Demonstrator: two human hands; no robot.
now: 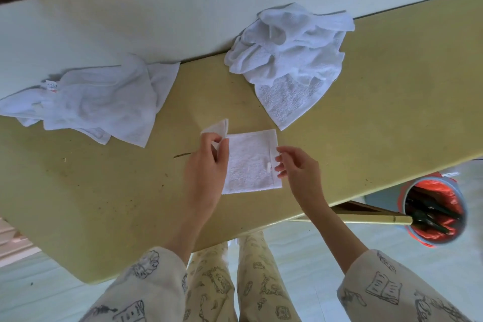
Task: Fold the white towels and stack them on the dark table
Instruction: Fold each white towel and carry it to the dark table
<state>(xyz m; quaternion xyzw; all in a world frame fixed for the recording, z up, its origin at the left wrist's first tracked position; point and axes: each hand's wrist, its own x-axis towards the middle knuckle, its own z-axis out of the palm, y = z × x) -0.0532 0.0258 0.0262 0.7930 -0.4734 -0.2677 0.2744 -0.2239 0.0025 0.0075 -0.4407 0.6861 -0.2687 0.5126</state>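
A corner of the folded towel (252,162) is pinched by the left hand (206,167). Nothing is held by the right hand (298,167), whose fingers are loosely spread beside the towel's right edge on the table (104,204).

A bucket (433,208) (red-lined) stands on the pale floor (313,256) beside patterned trousers (251,282).

A small folded white towel (252,161) lies flat on the yellowish bench (392,102), a neat square near the front edge, with a little tag showing by its right side. Its upper left corner is lifted off the surface, pinched up into a flap. Off to the left sprawls a crumpled white towel (96,104), unfolded, label showing at its far left end. At the back right sits a rumpled heap of white towels (287,60), one corner pointing toward the folded square.
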